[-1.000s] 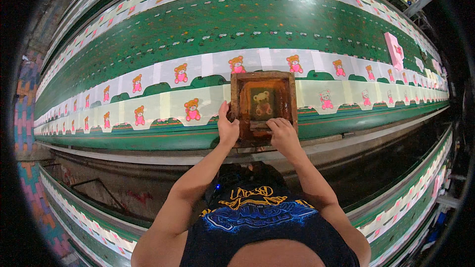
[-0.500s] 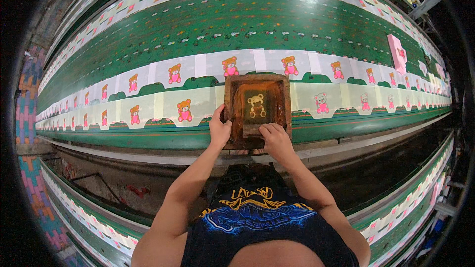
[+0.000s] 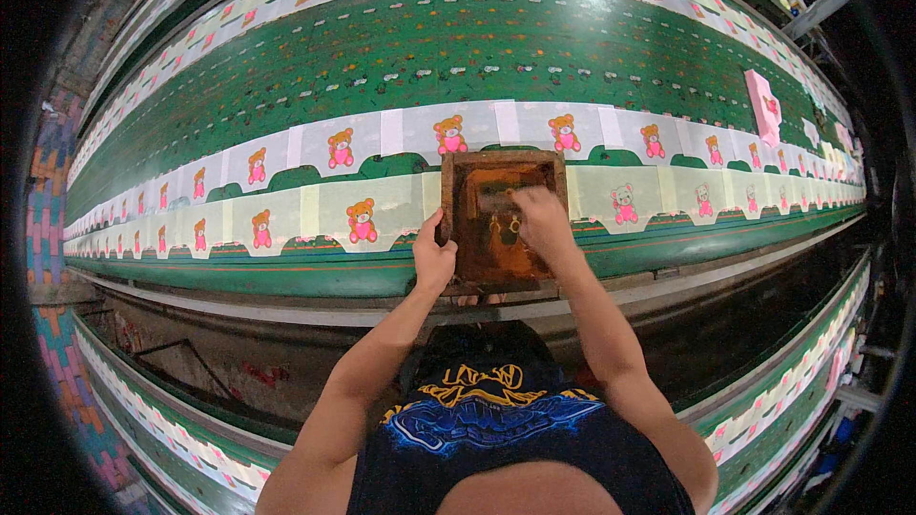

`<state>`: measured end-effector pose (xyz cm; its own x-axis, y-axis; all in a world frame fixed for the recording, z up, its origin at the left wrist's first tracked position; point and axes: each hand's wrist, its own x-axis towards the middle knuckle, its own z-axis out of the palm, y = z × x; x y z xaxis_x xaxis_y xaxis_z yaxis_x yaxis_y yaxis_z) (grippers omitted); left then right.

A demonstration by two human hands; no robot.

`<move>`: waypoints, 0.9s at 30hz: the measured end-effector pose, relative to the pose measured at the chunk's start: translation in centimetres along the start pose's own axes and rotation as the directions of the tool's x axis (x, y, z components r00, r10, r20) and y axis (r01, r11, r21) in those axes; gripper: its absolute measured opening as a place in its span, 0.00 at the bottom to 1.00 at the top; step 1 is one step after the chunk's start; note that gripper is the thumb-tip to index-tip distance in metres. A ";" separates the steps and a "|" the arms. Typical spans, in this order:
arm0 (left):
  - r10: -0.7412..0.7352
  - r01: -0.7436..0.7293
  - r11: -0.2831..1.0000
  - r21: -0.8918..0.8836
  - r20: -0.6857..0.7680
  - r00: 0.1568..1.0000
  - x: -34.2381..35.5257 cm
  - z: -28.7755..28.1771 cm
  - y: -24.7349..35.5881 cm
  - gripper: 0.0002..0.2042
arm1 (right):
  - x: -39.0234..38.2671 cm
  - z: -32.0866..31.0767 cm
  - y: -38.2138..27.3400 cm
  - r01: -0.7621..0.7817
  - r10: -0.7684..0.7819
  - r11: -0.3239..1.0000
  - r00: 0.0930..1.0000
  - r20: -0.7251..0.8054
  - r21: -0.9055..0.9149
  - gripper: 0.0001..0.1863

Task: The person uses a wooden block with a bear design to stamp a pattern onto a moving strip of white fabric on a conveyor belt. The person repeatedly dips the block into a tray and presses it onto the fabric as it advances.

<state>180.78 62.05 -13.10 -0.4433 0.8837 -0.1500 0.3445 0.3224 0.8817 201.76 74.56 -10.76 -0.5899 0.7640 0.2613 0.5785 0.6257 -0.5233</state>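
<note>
A wooden-framed printing screen (image 3: 448, 267) lies over the near row of pale cut fabric pieces, stained orange-brown inside. My left hand (image 3: 434, 253) grips its left side, with the thumb on the rim. Inside the frame, my right hand (image 3: 541, 215) is closed on a small squeegee (image 3: 496, 198), which lies crosswise near the far part of the mesh. Below it, the lower part of a bear outline shows in the mesh; the hand hides some of it. Left of the screen sits a fabric piece with a full brown-and-pink bear (image 3: 362, 220); to its right, a bear (image 3: 624, 203) has only pink and outlines.
The long green table (image 3: 372, 277) carries a second row of printed bear pieces (image 3: 451, 133) just beyond the screen. A pink piece (image 3: 763, 105) lies at the far right. More print-covered tables (image 3: 191, 439) stand behind me, across a dark aisle.
My right hand has pushed the squeegee from the near end of the mesh toward the far end. My left hand stays on the frame; the whole view has shifted slightly.
</note>
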 end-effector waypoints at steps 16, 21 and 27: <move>0.117 -0.122 0.991 -0.057 -0.089 0.989 -1.7 7.7 3.7 0.35 | -9.7 -6.6 1.3 0.020 -0.021 0.999 1.000 0.015 0.037 0.19; 0.112 -0.115 0.993 -0.027 -0.076 0.991 -2.5 17.2 6.2 0.35 | -12.7 -11.7 8.2 -0.026 0.026 1.000 0.999 0.042 0.008 0.20; 0.095 -0.100 0.993 -0.058 -0.083 0.992 -3.5 24.6 8.6 0.37 | -15.7 -15.1 14.9 -0.043 0.042 0.999 0.997 0.066 0.007 0.20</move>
<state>205.66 70.11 -16.04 -0.4758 0.8791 -0.0278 0.3383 0.2121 0.9168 228.13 74.23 -10.44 -0.6011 0.7776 0.1845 0.5995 0.5914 -0.5393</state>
